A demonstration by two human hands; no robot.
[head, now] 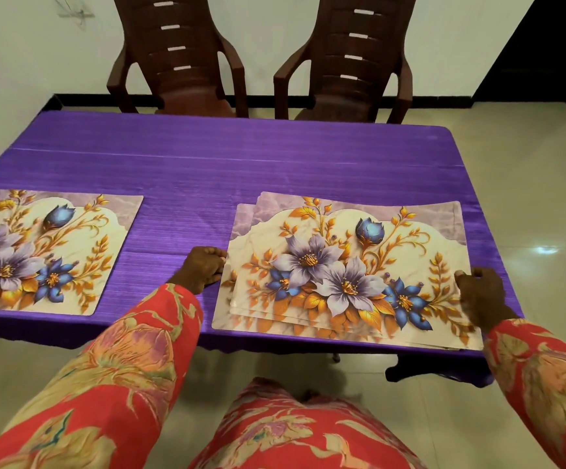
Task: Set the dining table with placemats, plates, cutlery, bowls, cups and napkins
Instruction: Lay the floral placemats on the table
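Fingers point(219, 254) curl hidden against stacked placemats' point(349, 265) edge.

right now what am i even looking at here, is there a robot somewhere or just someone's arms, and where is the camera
No robot here, just a person. The one picture comes from a camera worn on their head, looking forward and down, so the red flowered sleeves at the bottom are their own arms. The left hand rests at the left edge of a stack of placemats, and the right hand grips its right edge, fingers curled over it. The stack lies near the front edge of a table with a purple tablecloth. One single placemat already lies flat further left. Two brown chairs stand at the far side. No plates, cups or cutlery are in view.
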